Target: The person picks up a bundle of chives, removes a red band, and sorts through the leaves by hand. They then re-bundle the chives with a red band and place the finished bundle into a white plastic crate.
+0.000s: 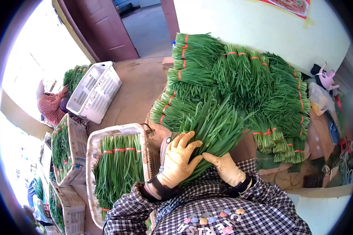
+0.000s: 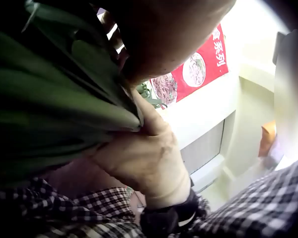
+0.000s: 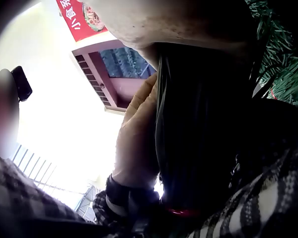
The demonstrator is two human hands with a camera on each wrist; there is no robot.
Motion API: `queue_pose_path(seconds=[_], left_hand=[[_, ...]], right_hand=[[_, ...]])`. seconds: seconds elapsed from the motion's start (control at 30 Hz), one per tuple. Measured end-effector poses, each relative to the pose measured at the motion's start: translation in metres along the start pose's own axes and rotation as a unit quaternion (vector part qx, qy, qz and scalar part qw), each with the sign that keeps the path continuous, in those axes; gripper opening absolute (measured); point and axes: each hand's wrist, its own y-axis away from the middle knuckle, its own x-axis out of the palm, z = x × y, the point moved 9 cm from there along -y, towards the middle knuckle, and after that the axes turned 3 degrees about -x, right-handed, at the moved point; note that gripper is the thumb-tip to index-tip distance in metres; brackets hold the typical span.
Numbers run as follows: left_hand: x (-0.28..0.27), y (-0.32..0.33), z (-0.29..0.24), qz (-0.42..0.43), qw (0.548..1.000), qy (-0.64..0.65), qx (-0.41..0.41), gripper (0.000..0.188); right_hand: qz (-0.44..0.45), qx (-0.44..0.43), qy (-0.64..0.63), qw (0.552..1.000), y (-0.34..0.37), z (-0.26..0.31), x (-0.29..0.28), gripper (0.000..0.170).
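A loose bunch of long green leaves (image 1: 217,125) stands between both gloved hands at the person's lap. The left hand (image 1: 177,159) grips its left side, fingers spread and bent over the leaves. On the other side the right hand (image 1: 228,169) holds the bunch, its thumb near the left thumb and its other fingers hidden behind the leaves. Dark leaves (image 2: 54,104) fill the left side of the left wrist view, beside the right hand (image 2: 149,158). A red band (image 3: 184,212) shows low on the bunch in the right wrist view.
Banded green bundles (image 1: 239,74) are piled ahead and to the right. A white crate (image 1: 91,164) of bundles stands at left; more crates (image 1: 96,92) lie beyond, near another person (image 1: 51,107). A doorway (image 1: 145,31) opens at the back.
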Motion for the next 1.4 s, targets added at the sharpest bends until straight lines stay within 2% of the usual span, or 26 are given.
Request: queue_pose_path(seconds=[0.03,0.27,0.33,0.43,0.53,0.57,0.63,0.67,0.77,0.8,0.9,0.93,0.97,1.0,1.03,1.1,1.17,1.23,1.3,1.37,1.4], left_hand=[[0.0,0.0,0.002,-0.007,1.0,0.012,-0.011,0.04],[0.0,0.002,0.013,-0.061,0.998,0.025,-0.005,0.028],[-0.001,0.002,0.015,-0.06,0.998,0.02,-0.017,0.026],[0.0,0.002,0.025,-0.062,0.998,0.003,-0.033,0.024],[-0.002,0.003,0.032,-0.062,0.997,-0.006,-0.048,0.026],[-0.002,0.002,0.034,-0.059,0.997,-0.001,-0.058,0.027],[0.001,0.005,0.033,-0.064,0.996,-0.002,-0.057,0.03],[0.002,0.007,0.032,-0.069,0.996,-0.004,-0.057,0.032],[0.011,0.013,0.025,-0.034,0.997,-0.004,-0.068,0.047],[0.012,0.015,0.022,-0.033,0.997,-0.001,-0.068,0.047],[0.015,0.016,0.016,-0.02,0.997,0.004,-0.073,0.052],[0.018,0.016,0.015,-0.013,0.997,0.012,-0.075,0.051],[0.021,0.016,0.015,-0.006,0.997,0.022,-0.077,0.051],[0.026,0.017,0.014,0.003,0.997,0.02,-0.075,0.052],[0.03,0.018,0.011,0.006,0.997,0.026,-0.072,0.052],[0.037,0.019,0.006,0.028,0.997,-0.009,-0.067,0.054],[0.041,0.019,0.007,0.037,0.997,-0.007,-0.062,0.055],[0.037,0.019,0.009,0.015,0.998,0.005,-0.055,0.054],[0.034,0.017,0.007,0.015,0.998,0.012,-0.052,0.052],[0.032,0.018,0.007,0.012,0.998,0.011,-0.063,0.05],[0.032,0.017,0.008,0.012,0.998,0.011,-0.062,0.05]], right_hand=[[-0.001,0.023,-0.017,1.0,0.0,-0.006,-0.002,0.056],[0.013,0.031,0.002,0.999,0.002,0.005,0.005,0.053],[0.043,-0.009,0.029,0.999,0.002,0.017,0.01,0.049],[0.092,-0.016,0.036,0.995,-0.001,0.004,0.005,0.046],[0.099,-0.042,0.058,0.993,0.005,0.003,0.002,0.043],[0.098,-0.041,0.058,0.993,0.004,0.005,0.002,0.043],[0.089,-0.021,-0.087,0.992,0.001,0.013,0.007,0.035],[0.011,-0.071,-0.018,0.997,-0.004,0.014,0.001,0.032],[0.024,0.146,0.092,0.985,-0.04,-0.146,-0.107,0.062],[0.022,0.147,0.094,0.984,-0.037,-0.133,-0.117,0.062],[-0.096,0.204,-0.034,0.974,-0.022,-0.031,-0.132,0.044],[-0.095,-0.025,-0.019,0.995,-0.034,0.025,-0.12,0.032],[-0.088,-0.254,0.001,0.963,-0.027,0.081,-0.104,0.026],[-0.067,-0.159,-0.1,0.98,-0.025,0.091,-0.114,0.02],[-0.128,-0.151,-0.047,0.979,-0.024,0.097,-0.133,0.027],[-0.203,-0.183,0.051,0.961,-0.017,0.122,-0.14,0.03],[-0.203,-0.182,0.09,0.958,-0.019,0.137,-0.127,0.03],[-0.108,-0.134,0.169,0.971,-0.035,0.136,-0.097,0.026],[-0.027,-0.057,0.201,0.978,-0.059,0.103,-0.087,0.024],[0.002,-0.043,0.225,0.974,-0.08,0.069,-0.09,0.026],[-0.005,0.005,0.245,0.97,-0.086,0.057,-0.091,0.029]])
